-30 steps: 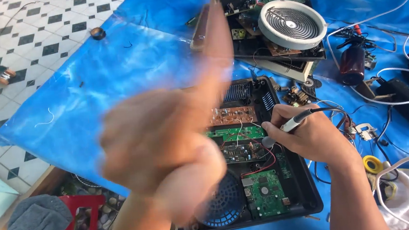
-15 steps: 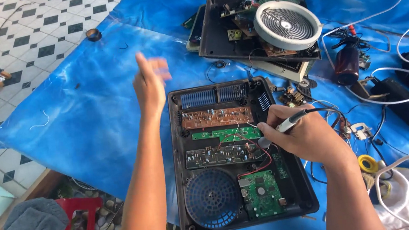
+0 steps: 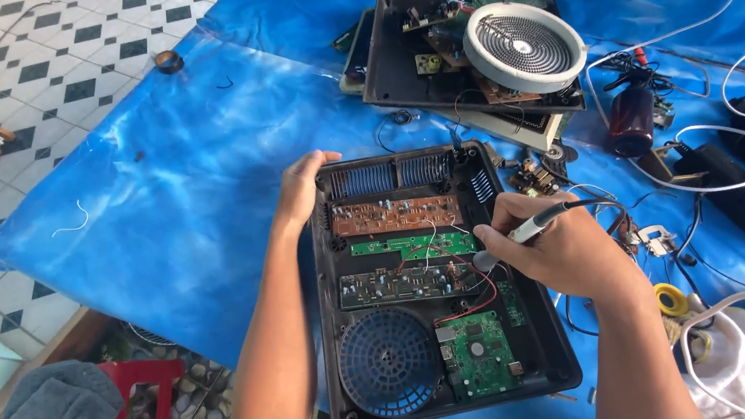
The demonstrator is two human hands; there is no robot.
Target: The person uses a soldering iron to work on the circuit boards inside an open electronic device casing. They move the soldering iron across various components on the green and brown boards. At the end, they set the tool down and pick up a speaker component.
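Casing (image 3: 541,348), black plastic, opened, lies flat on the blue tarp (image 3: 162,202) over the bench, circuit boards and round fan grille (image 3: 389,363) exposed inside. Right hand (image 3: 559,251) closed around a pen-like soldering tool (image 3: 529,226), tip down at the green board (image 3: 399,247) mid-casing. Left hand (image 3: 300,187) clamped on the casing's upper left corner, thumb over the rim. Beyond: second opened unit with a coil heating plate (image 3: 523,45). Loose cables to the right.
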